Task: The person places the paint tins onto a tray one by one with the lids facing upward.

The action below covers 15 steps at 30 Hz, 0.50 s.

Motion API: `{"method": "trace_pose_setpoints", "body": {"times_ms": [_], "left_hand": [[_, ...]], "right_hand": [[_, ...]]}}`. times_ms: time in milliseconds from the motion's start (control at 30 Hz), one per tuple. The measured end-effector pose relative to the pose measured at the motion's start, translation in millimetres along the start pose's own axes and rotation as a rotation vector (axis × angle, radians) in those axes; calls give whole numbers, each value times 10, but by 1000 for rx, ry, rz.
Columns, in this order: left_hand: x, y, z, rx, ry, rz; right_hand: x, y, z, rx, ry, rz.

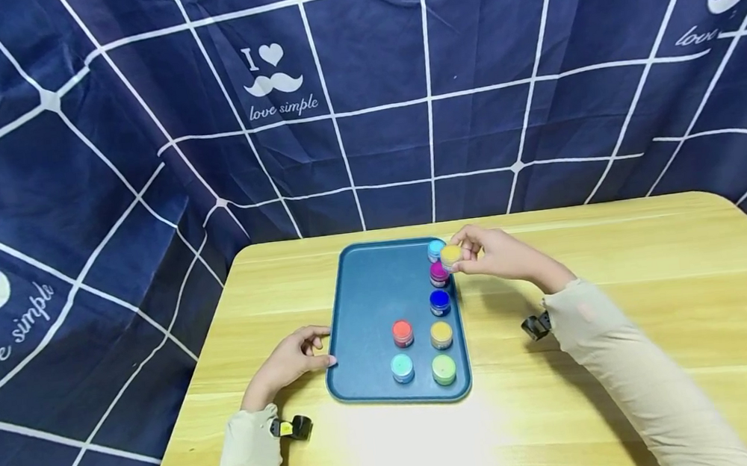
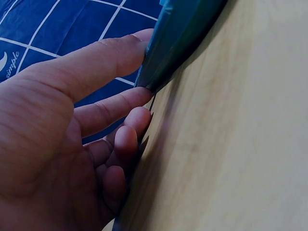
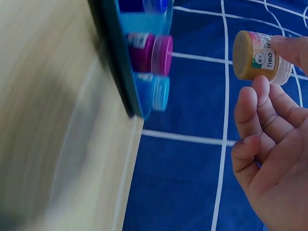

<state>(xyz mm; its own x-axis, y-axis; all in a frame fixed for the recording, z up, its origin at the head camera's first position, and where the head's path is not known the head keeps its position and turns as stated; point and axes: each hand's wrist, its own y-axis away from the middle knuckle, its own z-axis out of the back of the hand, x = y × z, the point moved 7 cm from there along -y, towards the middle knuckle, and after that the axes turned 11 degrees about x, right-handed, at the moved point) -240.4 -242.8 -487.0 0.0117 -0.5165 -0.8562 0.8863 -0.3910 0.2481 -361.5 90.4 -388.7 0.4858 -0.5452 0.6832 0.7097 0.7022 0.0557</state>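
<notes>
My right hand (image 1: 499, 254) pinches a small ochre paint jar (image 3: 257, 56) between thumb and fingertips. The jar is held above the far right corner of the blue tray (image 1: 365, 286), and its label and clear lid show in the right wrist view. Below it on the tray stand a light-blue jar (image 1: 435, 248) and a magenta jar (image 1: 439, 275). At the tray's left edge my left hand (image 1: 291, 362) grips the rim, thumb on one side and index finger on the other; its remaining fingers are curled in the left wrist view.
Down the tray's right side come a dark-blue jar (image 1: 439, 302), a yellow jar (image 1: 441, 334) and a green jar (image 1: 444, 369). Left of these stand a red jar (image 1: 403, 333) and a turquoise jar (image 1: 402, 367). A dark-blue curtain (image 1: 378, 142) hangs behind the wooden table (image 1: 619, 254).
</notes>
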Motion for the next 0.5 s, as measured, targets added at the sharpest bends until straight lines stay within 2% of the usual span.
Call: {"method": "trace_pose_setpoints", "body": {"times_ms": [333,500], "left_hand": [[-30,14,1,6,14,0],[-39,11,9,6,7,-11]], "right_hand": [[206,-216,-178,14,-19,40],[248,-316,-294,28,31,57]]}}
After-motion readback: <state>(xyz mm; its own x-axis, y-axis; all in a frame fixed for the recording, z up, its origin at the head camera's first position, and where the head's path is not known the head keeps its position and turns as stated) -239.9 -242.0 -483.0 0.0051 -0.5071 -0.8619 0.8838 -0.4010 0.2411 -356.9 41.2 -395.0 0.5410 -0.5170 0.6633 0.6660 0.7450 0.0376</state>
